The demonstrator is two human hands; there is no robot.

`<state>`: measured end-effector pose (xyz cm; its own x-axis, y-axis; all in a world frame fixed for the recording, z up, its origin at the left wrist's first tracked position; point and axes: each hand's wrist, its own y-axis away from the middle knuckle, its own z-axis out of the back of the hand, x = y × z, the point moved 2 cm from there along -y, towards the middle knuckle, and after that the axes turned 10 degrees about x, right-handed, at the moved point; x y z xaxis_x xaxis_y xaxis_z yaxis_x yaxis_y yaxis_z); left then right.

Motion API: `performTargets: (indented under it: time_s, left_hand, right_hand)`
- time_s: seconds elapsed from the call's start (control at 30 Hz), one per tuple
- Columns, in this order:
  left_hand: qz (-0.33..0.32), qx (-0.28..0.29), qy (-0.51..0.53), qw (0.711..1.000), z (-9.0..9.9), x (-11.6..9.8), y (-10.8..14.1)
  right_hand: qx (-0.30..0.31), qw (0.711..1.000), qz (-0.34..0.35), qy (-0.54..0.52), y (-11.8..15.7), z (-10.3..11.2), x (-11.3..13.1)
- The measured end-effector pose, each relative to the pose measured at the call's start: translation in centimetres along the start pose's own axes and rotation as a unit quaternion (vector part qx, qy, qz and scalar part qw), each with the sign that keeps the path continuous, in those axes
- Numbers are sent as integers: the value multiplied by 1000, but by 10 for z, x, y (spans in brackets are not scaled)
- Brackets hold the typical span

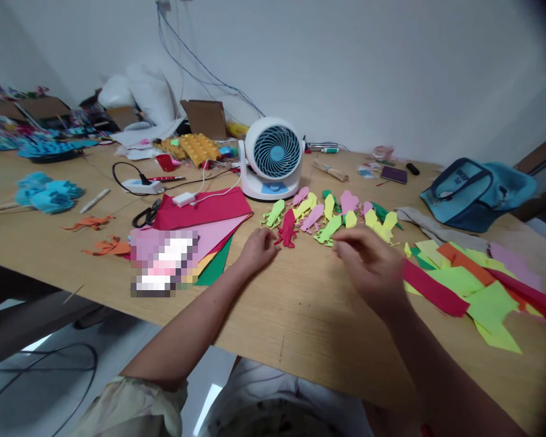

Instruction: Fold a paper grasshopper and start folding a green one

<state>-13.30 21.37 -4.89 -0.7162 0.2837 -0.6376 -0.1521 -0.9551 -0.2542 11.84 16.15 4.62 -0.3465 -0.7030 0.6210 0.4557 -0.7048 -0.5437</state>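
Note:
My left hand [257, 250] rests on the table with its fingers curled together, fingertips at the leg of a red paper frog [288, 227]. Thumb and forefinger of my right hand [373, 264] are pinched at the edge of a light green paper frog [330, 229], which lies flat. Around these two lie several more frog-like cutouts in yellow, pink and green, among them a green one [273, 212] and a pink one [312, 217]. My right hand partly covers the cutouts behind it.
A white fan [273, 155] stands behind the cutouts. Coloured sheets [213, 212] and scissors [146, 213] lie at left, near orange cutouts [107, 246]. Loose paper strips [455, 279] and a blue bag [473, 194] are at right. A power strip [142, 186] trails cables.

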Motion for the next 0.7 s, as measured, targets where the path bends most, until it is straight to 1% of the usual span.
performTargets:
  time_s: [0.07, 0.13, 0.17, 0.23, 0.33, 0.47, 0.7]
  left_hand:
    - [-12, -5, 11, 1000, -1, -2, -1]
    - [-35, -5, 10, 999, -3, -4, -3]
    - [-47, -3, 1, 999, -4, -5, -4]
    - [-60, 0, -32, 998, -5, -7, -6]
    - [-47, 8, -73, 996, -6, -9, -8]
    - [-31, 17, -95, 995, -6, -10, -8]
    - [-25, 22, -95, 995, -5, -14, -7]
  right_hand:
    - [11, 998, -48, 34, -14, -13, -21]
    - [38, 991, -87, 91, -29, -30, -49]
    - [50, 986, -93, 131, -36, -39, -63]
    - [56, 982, -93, 156, -47, -55, -88]
    - [60, 976, -92, 187, -56, -72, -113]
    - [73, 967, -96, 226, -60, -84, -127]
    - [92, 954, -99, 269, -63, -93, -135]
